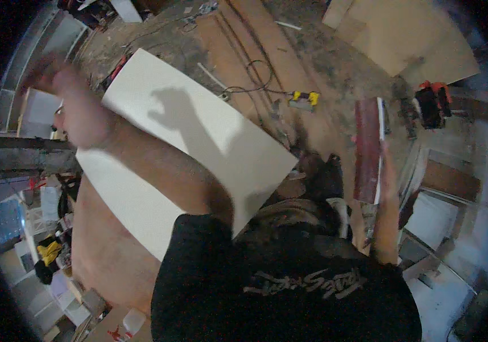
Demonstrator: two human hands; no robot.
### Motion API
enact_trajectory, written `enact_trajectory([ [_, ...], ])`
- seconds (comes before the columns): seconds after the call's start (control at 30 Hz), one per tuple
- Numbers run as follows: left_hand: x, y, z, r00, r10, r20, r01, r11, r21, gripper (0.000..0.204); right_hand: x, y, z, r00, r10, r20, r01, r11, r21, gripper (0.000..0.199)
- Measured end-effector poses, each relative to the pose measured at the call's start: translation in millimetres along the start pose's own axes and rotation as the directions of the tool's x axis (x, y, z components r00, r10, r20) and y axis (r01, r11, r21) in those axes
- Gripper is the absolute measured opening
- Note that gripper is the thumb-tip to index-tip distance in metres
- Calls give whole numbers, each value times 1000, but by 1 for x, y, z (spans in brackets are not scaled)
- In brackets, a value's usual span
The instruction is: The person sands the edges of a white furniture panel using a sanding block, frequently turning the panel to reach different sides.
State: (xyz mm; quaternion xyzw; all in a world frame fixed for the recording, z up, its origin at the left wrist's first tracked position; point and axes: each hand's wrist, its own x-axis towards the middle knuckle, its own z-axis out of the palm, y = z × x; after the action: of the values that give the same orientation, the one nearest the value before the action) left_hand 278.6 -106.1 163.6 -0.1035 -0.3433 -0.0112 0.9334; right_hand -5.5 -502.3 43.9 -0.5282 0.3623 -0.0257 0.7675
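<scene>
Panel (238, 154), big and white, lies slanted on the left side, with the person's left hand (68, 98) stretched over past its left edge, kinda blurry but looking spread apart. Right hand (388, 171) is over on the right, clamped on the long edge of a dark red board (367, 148) with a white rim. Farther off, around the middle, a yellow tool (304, 100) sits on a brown sheet (221, 51) next to a dark cable (255, 89).

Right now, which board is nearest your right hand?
The narrow dark-red board, at the right hand; the big white panel and the upper-right tan sheets lie farther from it.
</scene>
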Motion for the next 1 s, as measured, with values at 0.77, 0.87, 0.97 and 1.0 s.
enact_trajectory([
  [0.77, 61, -230, -72, 990, 78, 118, -53, 978, -201, 66, 77, -72, 109, 872, -141, 469, 302, 909, -288, 50],
  [0.87, 73, -255, -78, 996, 71, 49, -49, 933, -357, 72, 145, 12, 21, 808, -229, 542, 559, 588, -584, 55],
  [0.97, 70, -281, -103, 1000, -21, -24, 8, 893, -450, 79, 151, 32, -49, 999, 9, -44, -39, 661, -749, 55],
  [1.0, 72, -281, -106, 997, -77, -22, 61, 912, -406, 72, 134, 10, -46, 992, -123, -24, 54, 593, -803, 54],
])
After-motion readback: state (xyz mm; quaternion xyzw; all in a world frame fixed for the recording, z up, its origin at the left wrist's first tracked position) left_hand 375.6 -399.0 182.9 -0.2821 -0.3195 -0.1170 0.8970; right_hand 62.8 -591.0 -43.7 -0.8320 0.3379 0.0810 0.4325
